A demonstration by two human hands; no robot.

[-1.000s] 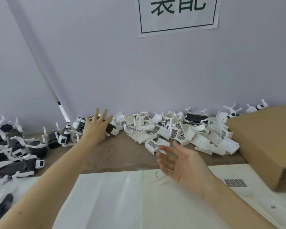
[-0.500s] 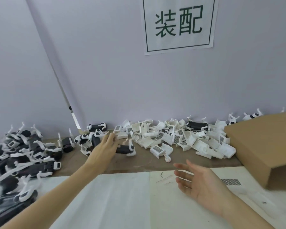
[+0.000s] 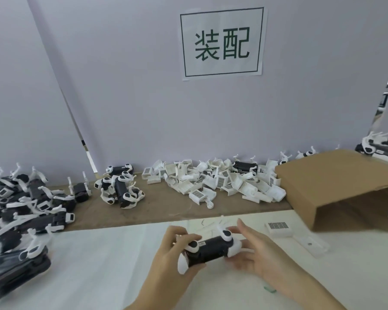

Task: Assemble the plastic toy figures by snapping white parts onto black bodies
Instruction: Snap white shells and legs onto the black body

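The left hand (image 3: 170, 253), which was reaching into the back pile a moment ago, is now gripping a black toy body (image 3: 207, 248) over the white sheet (image 3: 94, 265), fingers curled round one end. The right hand (image 3: 253, 253) is cupping the other end, fingers curled around it. A white part is needed next; the pile of white parts (image 3: 222, 182) is lying well apart, beside the cardboard box (image 3: 336, 182), with nothing blocking the reach.

Toy-strewn table (image 3: 166, 211) under white sheet (image 3: 99, 265)
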